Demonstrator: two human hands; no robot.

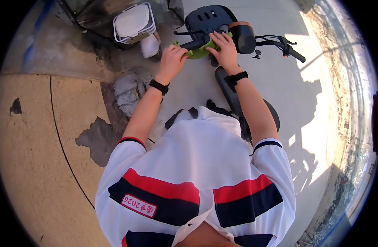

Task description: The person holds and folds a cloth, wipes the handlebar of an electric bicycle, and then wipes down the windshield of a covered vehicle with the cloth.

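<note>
fingers [215, 41] of right hand [224, 50] spread flat, pressing green cloth [198, 52] onto scooter handlebar [197, 43] near centre column. left hand [171, 60] curled closed around cloth's other end, on left grip side. cloth wrapped over bar between both hands, bunched. black wristbands on both wrists. headlight pod [243, 37] just beside right hand. black front basket [205, 18] beyond bar. white lidded bin [133, 22] stands on ground well left of scooter.

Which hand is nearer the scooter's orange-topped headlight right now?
Right. The right hand lies on the green cloth right beside the headlight; the left hand holds the cloth's far end on the left handlebar.
</note>
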